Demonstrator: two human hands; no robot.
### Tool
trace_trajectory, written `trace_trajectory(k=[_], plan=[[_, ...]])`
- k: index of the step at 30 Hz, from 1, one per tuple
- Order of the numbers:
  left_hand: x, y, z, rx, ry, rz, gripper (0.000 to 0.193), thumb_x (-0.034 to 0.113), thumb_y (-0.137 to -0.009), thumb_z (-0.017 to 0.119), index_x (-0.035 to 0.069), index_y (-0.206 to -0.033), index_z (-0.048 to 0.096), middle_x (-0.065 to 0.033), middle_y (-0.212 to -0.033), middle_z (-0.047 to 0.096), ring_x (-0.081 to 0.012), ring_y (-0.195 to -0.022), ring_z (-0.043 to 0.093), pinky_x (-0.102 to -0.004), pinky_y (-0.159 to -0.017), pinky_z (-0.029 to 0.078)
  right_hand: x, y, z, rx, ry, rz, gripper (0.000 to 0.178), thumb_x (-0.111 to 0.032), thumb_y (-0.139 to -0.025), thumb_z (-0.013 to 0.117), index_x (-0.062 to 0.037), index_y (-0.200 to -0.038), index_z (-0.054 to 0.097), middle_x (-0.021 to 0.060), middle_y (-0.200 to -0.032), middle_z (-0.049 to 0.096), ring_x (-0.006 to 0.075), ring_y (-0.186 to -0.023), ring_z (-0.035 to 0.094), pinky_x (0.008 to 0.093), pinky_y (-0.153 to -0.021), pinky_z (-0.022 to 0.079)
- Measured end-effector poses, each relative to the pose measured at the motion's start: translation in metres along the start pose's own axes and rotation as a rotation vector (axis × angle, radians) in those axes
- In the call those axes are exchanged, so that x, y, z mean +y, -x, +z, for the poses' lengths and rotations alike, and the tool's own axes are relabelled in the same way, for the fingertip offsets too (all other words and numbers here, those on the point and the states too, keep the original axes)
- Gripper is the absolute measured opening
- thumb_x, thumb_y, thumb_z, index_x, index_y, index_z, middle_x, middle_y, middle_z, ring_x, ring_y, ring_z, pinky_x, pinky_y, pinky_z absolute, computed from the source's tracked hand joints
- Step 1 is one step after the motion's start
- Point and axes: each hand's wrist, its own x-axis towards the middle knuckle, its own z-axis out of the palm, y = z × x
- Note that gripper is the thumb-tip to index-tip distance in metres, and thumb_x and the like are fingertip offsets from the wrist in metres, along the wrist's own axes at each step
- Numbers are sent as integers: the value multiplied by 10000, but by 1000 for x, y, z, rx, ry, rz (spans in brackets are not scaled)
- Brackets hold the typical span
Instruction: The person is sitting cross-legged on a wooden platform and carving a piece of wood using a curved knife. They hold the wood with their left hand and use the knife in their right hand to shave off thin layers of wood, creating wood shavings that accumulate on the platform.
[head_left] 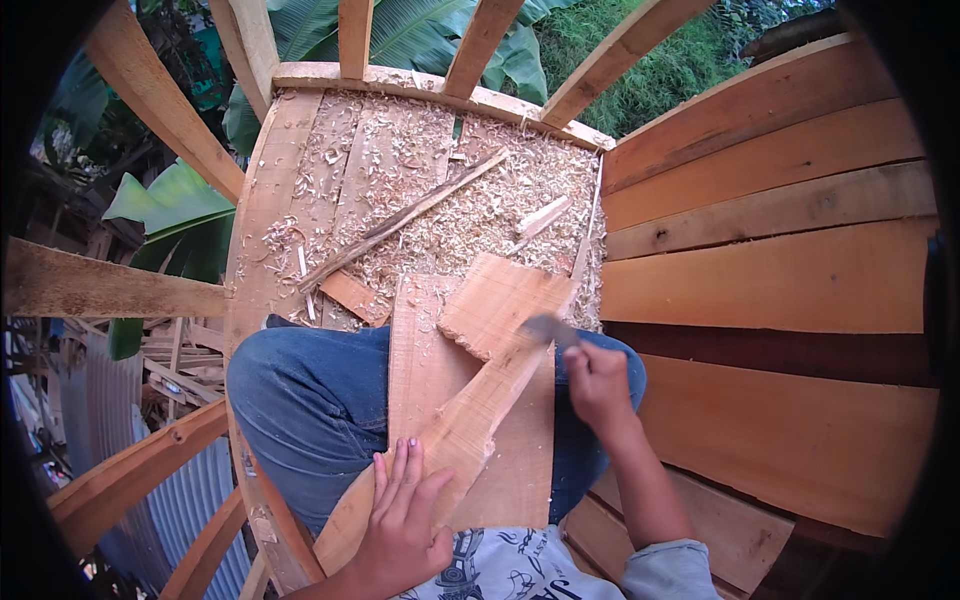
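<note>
Across my lap lies a wide flat board (pixel 518 470). A long, pale wooden piece (pixel 455 435) slants over it, narrow along its middle and spreading into a broad, paddle-like end over the shavings. My left hand (pixel 405 520) lies on the near part of this piece, fingers stretched flat and thumb apart. In my closed right hand (pixel 600 388) is a grey-bladed tool (pixel 545 328), blurred by motion, so its exact kind is unclear. Its blade is at the narrowing below the broad end, and whether it touches the wood cannot be told.
Curly wood shavings (pixel 400 225) cover the plank floor. On them lie a long dark stick (pixel 405 215), a pale offcut (pixel 543 217) and a reddish offcut (pixel 350 293). A plank wall (pixel 770 290) stands close on my right. Slanting wooden posts (pixel 165 95) line the left and far edges.
</note>
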Motion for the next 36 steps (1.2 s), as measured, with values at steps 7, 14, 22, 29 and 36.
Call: trace_trajectory(k=[7,14,22,29,36], plan=[[-4,0,-1,-29,24,7,591,29,-650,593,-27,-1229,492,-416,-1412,340,-522,-1375,291,-631,-1121,178,-2,-6,-15,75,-286,246,485,-337,-999,514,53,-710,515,117,-511,390,126,-476,387,351,-458,327],[-8,-2,0,-15,11,36,588,29,-651,594,-35,-1227,494,-420,-1414,333,-533,-1373,284,-633,-1118,180,-37,25,-14,-146,35,-78,436,-364,-924,609,5,-696,566,206,-578,528,412,-577,562,410,-501,428],[-4,-3,0,-29,-6,28,600,30,-649,598,-44,-1232,478,-425,-1427,305,-555,-1369,268,-646,-1113,172,-27,10,-26,-87,136,61,468,-394,-892,647,-6,-646,562,187,-555,542,361,-536,593,422,-495,437],[-4,-3,3,-35,-39,33,592,35,-653,592,-43,-1227,471,-435,-1421,298,-559,-1370,261,-648,-1115,162,0,-9,-27,33,211,-38,477,-392,-883,658,-4,-636,531,216,-571,515,402,-545,553,431,-477,413],[-5,-3,4,-29,-47,46,587,35,-657,590,-43,-1227,473,-439,-1424,285,-564,-1370,256,-650,-1113,162,-37,15,-16,-247,178,-315,427,-390,-854,688,-33,-670,546,151,-597,567,346,-551,597,423,-501,451]])
